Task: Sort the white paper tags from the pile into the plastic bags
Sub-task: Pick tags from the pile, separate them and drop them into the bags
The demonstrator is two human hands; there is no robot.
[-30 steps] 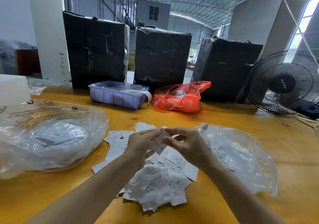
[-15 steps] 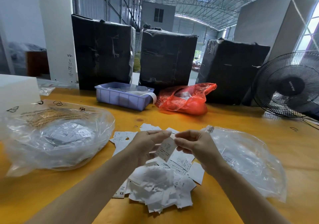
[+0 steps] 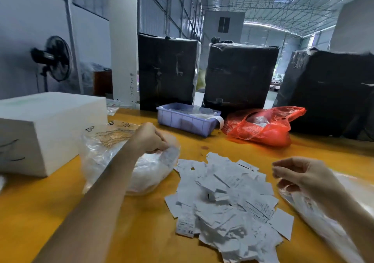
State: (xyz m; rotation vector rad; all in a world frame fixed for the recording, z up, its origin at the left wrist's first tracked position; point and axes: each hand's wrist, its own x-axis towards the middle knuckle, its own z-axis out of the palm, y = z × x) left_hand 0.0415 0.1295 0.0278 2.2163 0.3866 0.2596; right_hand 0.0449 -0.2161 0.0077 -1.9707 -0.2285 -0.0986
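pile of white paper tags (image 3: 224, 200) heaped at desk's near edge, between both bags for short reaches | right hand (image 3: 301, 176) hovers loosely curled, holding nothing, over right plastic bag (image 3: 323, 218) | left hand (image 3: 149, 139) fingers curled at left plastic bag (image 3: 129, 167) mouth, I judge dropping a tag; grip contents unclear | purple bin (image 3: 186, 119) toward far edge, unused

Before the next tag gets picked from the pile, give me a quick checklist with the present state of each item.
1. Left hand at the mouth of the left plastic bag: ok.
2. Tag released into that bag: cannot tell, the fingers are curled at the opening.
3. Right hand free for a pick: ok, relaxed and holding nothing visible.
4. Tags left in the pile: ok, many.
5. Right plastic bag within reach: ok, under the right forearm.
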